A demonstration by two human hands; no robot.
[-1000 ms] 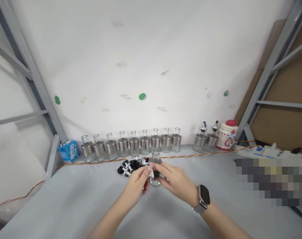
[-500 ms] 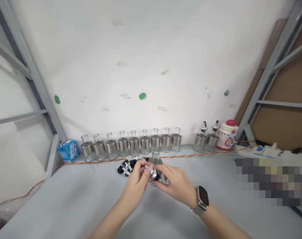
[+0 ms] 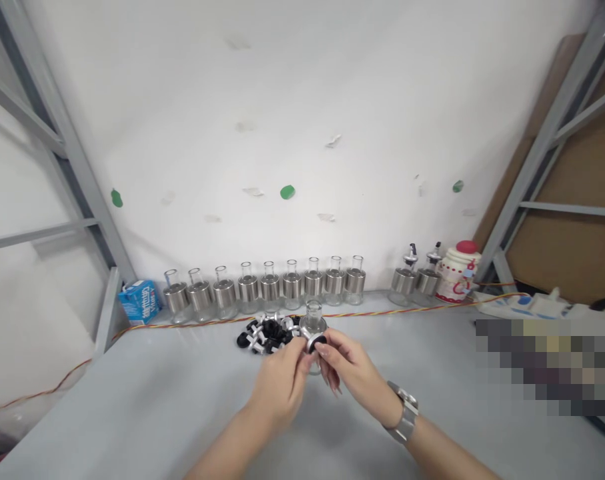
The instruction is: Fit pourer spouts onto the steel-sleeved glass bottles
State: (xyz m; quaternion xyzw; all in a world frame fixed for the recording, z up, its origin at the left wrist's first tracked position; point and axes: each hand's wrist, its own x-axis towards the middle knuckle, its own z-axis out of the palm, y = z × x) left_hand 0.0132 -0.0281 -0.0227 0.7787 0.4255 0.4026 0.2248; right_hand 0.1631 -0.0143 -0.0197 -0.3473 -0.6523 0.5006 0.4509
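Note:
Between my two hands is a pourer stopper [image 3: 316,343], silver-rimmed with a black round face turned toward me. My left hand [image 3: 281,377] is closed on its left side, and my right hand [image 3: 355,367] pinches its right edge with thumb and fingers. Right behind it stands an open-necked glass bottle [image 3: 313,319] with a metal band, partly covered by the hands. A pile of black and silver pourer stoppers [image 3: 270,330] lies on the table just beyond my left hand. A watch with a metal strap [image 3: 405,413] circles my right wrist.
Several open bottles [image 3: 270,288] line the wall. Two bottles with pourers [image 3: 405,281] stand at right beside a red-topped jar [image 3: 457,270]. A blue carton [image 3: 140,302] is at the left. A twisted wire [image 3: 377,311] crosses the grey table [image 3: 147,400]; a white power strip [image 3: 542,307] lies right.
The pourer stopper has been turned so that its black round face shows. My right wrist has rotated, and the left hand has shifted its fingers lower around the piece.

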